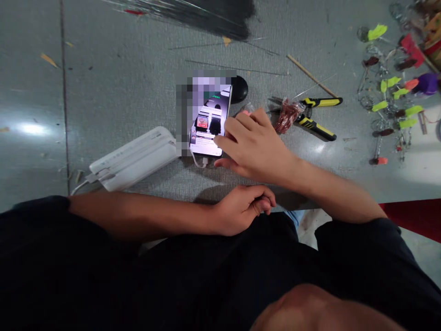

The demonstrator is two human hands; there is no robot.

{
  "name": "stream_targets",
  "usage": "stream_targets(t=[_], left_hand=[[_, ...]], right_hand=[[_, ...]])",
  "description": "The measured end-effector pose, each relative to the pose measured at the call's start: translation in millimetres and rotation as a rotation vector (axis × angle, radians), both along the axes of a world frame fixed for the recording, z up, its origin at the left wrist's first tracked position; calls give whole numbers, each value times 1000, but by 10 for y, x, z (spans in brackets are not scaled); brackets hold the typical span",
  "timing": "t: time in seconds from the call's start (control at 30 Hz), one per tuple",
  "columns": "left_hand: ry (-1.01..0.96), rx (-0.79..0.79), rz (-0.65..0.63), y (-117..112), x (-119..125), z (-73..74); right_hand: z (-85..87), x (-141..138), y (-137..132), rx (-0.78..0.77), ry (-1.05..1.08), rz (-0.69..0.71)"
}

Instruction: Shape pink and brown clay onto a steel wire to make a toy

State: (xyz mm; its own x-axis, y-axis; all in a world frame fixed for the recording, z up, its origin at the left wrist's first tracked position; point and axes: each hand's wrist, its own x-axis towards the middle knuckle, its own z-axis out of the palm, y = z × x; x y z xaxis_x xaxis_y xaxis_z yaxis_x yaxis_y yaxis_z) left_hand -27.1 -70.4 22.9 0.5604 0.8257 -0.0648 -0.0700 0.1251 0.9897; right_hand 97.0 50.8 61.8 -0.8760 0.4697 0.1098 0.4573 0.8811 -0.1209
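Note:
A lit phone [210, 124] lies propped on the grey table [124, 87], a white cable plugged into its near end. My right hand [255, 147] rests beside it, fingers stretched out and fingertips touching the screen's right edge; it holds nothing. My left hand [244, 209] lies at the table's near edge with the fingers loosely curled, nothing visible in them. A white power bank [134, 158] sits left of the phone.
Yellow-handled pliers [319, 115] and a small bag of red bits [287, 115] lie right of my hand. Wire pieces with green and red tips [392, 101] are scattered at far right. A bundle of thin dark wires [206, 16] lies at the back. A black rounded object [239, 88] sits behind the phone.

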Motion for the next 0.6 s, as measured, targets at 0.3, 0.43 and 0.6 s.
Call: stream_targets(t=[0.3, 0.43, 0.6], left_hand=[[-223, -169, 236, 20, 48, -56], [-391, -290, 275, 59, 61, -45], [-324, -292, 220, 86, 22, -41]], right_hand=[[142, 547, -126, -8, 439, 260], [45, 749, -232, -104, 466, 345], [-85, 822, -311, -147, 486, 294]])
